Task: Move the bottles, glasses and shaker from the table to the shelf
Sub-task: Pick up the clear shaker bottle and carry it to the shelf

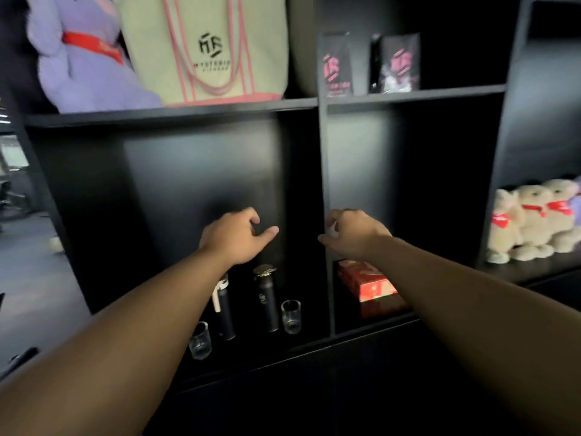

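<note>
Hand (234,237) above shelf (283,347), bottles (267,300), glasses (290,316)

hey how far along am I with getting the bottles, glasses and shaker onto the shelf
Done: two dark bottles and two glasses stand in the lower shelf compartment. In hand: the left hand is empty; the right hand seems to pinch something small and pale. Left: no shaker shows, and the table is out of view.

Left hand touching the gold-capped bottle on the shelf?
Apart. Head view shows dark shelf back between the left hand and the gold-capped bottle standing below it; the fingers are loosely curled, holding nothing.
</note>
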The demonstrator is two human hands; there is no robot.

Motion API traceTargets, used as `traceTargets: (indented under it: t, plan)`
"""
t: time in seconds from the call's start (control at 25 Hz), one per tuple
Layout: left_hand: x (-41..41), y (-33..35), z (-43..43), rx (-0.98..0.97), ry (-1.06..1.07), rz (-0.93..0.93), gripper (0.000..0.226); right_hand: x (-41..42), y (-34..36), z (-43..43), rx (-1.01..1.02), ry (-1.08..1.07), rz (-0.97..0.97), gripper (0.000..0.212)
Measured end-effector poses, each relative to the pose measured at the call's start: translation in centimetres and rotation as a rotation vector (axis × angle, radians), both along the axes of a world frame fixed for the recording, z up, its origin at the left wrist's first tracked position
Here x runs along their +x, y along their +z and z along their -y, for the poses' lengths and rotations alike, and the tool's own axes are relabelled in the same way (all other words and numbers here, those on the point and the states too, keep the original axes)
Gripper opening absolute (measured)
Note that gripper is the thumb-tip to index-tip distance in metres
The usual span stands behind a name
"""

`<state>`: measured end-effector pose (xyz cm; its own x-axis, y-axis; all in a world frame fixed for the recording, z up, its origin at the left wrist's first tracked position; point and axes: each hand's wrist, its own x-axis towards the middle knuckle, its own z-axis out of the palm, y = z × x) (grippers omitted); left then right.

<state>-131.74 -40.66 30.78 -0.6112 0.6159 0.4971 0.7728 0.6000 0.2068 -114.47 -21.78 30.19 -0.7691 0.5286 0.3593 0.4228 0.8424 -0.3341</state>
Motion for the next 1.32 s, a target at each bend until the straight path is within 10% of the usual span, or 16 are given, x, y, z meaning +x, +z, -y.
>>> traceTargets:
  t: [0.76, 1.32]
  plan:
    - [73.1, 0.3, -29.4, -0.026, -1.091, 0.059, 0.071, 81.9, 4.1, -3.8, 0.083, -1.143, 0.110, 0.043]
    - [103.8, -7.1, -43.2, -0.211, -1.491, 0.132, 0.067, 106.5, -3.5, -8.7, -0.065, -1.506, 0.218, 0.049]
